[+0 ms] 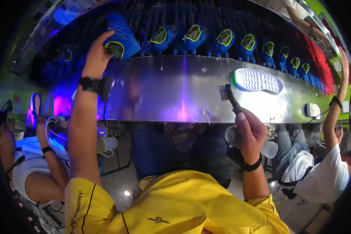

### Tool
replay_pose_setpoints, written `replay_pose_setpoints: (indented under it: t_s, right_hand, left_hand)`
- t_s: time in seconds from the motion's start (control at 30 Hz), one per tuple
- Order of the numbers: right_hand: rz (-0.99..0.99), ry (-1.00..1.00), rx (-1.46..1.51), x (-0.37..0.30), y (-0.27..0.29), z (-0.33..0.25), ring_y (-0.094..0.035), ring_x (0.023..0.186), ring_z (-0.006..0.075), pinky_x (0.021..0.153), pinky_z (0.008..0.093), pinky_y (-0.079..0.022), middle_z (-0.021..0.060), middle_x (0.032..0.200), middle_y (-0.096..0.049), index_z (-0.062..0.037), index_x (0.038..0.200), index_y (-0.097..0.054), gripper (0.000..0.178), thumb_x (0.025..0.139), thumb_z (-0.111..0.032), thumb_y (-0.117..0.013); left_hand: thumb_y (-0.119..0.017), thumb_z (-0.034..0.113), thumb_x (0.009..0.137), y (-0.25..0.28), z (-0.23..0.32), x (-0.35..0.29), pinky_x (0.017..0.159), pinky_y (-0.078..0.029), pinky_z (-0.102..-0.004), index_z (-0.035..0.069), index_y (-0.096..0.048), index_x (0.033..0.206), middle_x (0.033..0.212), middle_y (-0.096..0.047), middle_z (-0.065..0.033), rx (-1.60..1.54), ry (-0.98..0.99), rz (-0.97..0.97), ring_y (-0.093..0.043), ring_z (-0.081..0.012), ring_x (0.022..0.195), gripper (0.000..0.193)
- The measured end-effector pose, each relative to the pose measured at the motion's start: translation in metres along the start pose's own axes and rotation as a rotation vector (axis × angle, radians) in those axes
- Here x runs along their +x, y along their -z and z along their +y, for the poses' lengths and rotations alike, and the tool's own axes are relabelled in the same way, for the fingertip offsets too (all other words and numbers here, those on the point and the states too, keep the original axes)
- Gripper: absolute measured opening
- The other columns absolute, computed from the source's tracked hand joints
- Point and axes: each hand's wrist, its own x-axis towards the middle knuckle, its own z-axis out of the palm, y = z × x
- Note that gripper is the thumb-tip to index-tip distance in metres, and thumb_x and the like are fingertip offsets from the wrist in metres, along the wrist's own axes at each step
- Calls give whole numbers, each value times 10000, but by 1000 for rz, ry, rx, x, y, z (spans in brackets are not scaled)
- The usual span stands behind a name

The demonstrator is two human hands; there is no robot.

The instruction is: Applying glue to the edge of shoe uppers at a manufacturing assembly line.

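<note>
My left hand (96,54) reaches to the far side of the metal bench and is closed on a blue shoe upper (124,37) with a yellow-green collar edge. The upper is tilted, and part of my grip is hidden behind it. In my right hand (251,130) is a dark-handled brush (234,102), its head pointing away from me above the bench's near part. To the right of the brush head, a white shoe sole (258,81) with a wavy and gridded face lies on the metal, apart from the brush.
Several more blue shoe uppers (224,38) stand in a row beyond the metal bench (152,85). Another whitish piece (312,110) lies at the bench's right end. Co-workers sit close on both sides, at left (39,171) and right (319,175). Whitish cups (269,149) hang below the near edge.
</note>
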Motion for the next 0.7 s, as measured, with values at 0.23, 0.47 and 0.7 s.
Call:
replay_pose_setpoints:
  t_s: [0.23, 0.47, 0.7]
  right_hand:
    - [-93, -37, -34, -11, -23, 7, -614, 809, 92, 745, 249, -497, 55, 887, -723, 80, 1184, -726, 279, 1005, -133, -740]
    - [-190, -49, -114, -19, -51, -2, -583, 716, 93, 652, 271, -471, 85, 785, -694, 66, 1144, -742, 242, 995, -125, -740]
    - [-308, -116, -153, -17, -86, 6, -537, 646, 77, 591, 289, -435, 62, 688, -648, 36, 1112, -756, 234, 1001, -166, -710]
  left_hand:
    - [-835, 174, 893, -43, 6, -116, 1033, -533, -385, 47, -641, 1325, 1229, -700, -80, -111, -38, -30, -677, -195, 1145, 490]
    - [-947, 145, 713, -85, -7, -219, 1036, -542, -415, 36, -624, 1349, 1304, -686, -146, 603, -395, -41, -657, -279, 1238, 721]
    - [-872, 89, 735, -84, -20, -267, 1206, -368, -592, 33, -544, 1392, 1367, -642, -194, 846, -653, -61, -600, -419, 1314, 736]
